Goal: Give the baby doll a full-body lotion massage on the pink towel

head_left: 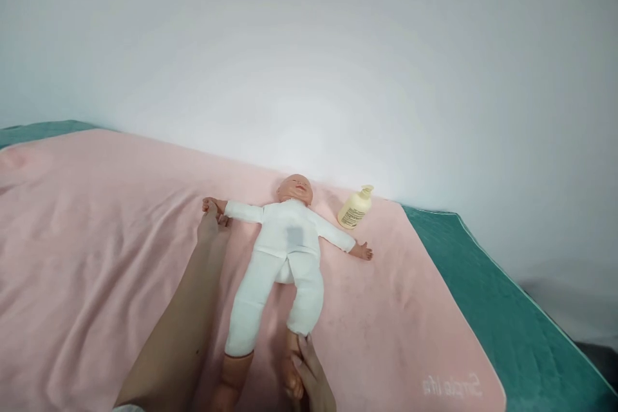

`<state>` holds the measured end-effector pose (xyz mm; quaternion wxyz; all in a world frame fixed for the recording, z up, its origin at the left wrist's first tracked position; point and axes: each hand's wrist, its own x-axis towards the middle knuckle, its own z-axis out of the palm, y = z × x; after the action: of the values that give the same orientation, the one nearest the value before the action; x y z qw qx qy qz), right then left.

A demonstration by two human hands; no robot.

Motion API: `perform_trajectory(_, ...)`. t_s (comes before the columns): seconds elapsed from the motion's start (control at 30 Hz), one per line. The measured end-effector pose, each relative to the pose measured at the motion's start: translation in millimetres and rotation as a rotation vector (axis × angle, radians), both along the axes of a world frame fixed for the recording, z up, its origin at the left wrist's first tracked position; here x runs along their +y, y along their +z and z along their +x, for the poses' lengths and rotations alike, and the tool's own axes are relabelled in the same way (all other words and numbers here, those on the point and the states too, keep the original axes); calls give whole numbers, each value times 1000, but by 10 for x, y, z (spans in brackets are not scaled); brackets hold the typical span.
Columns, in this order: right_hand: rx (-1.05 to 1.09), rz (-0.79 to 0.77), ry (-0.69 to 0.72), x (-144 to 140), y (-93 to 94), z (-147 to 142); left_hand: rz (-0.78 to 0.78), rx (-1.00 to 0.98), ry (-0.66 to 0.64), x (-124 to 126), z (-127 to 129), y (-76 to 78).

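A baby doll (284, 251) in a white one-piece suit lies on its back on a pink towel (96, 257), arms spread, head toward the wall. My left hand (211, 225) reaches up and grips the doll's small hand at the end of its outstretched arm. My right hand (309, 373) is at the bottom of the view, fingers closed around the doll's bare foot on that side. The doll's other bare leg lies beside my left forearm.
A cream lotion bottle (356, 207) lies on the towel just right of the doll's head. The towel covers a teal surface (492, 309) whose edge slopes down to the right. A plain pale wall (309, 45) rises directly behind.
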<state>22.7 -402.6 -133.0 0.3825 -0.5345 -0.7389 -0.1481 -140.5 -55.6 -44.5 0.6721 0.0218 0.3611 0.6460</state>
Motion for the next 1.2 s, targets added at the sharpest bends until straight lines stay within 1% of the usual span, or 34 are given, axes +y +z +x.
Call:
perform_trajectory(0.07, 10, 19, 11, -39, -160, -28, -18, 16, 32, -26, 11, 24)
perform_trajectory(0.13, 54, 42, -13, -62, -261, -66, -9, 42, 54, -63, 25, 52)
perform_trajectory(0.2, 87, 37, -53, -65, -289, -99, 34, 88, 75, -104, 48, 81)
perform_trajectory(0.27, 89, 39, -63, -42, -234, -111, 112, 151, 97, -145, 81, 112)
perform_trajectory(0.33, 99, 56, -74, 11, -106, -99, 224, 223, 116, -188, 125, 147)
perform_trajectory(0.43, 173, 102, -96, 140, 157, -52, 414, 362, 134, -279, 204, 216)
perform_trajectory(0.5, 229, 125, -114, 253, 340, -13, 525, 472, 120, -365, 260, 273)
perform_trajectory(0.63, 294, 159, -121, 531, 715, 43, 721, 672, -17, -554, 357, 378)
perform_trajectory(0.7, 356, 168, -117, 681, 909, 51, 830, 831, -104, -624, 392, 407)
perform_trajectory(0.77, 396, 141, -108, 818, 1086, 49, 1007, 1030, -204, -664, 416, 415)
perform_trajectory(0.87, 462, 85, -124, 969, 1276, 35, 1299, 1260, -329, -675, 437, 400)
perform_trajectory(0.93, 488, 46, -143, 1028, 1346, 28, 1396, 1333, -351, -667, 443, 386)
perform_trajectory(1.0, 490, 22, -147, 1055, 1380, 24, 1421, 1348, -352, -659, 442, 378)
perform_trajectory(1.07, 487, 26, -139, 1050, 1390, 21, 1383, 1299, -351, -654, 434, 381)
perform_trajectory(1.13, 484, 33, -127, 1007, 1380, 16, 1252, 1189, -341, -647, 418, 392)
perform_trajectory(1.2, 479, 34, -115, 921, 1345, 4, 1053, 1040, -266, -626, 395, 402)
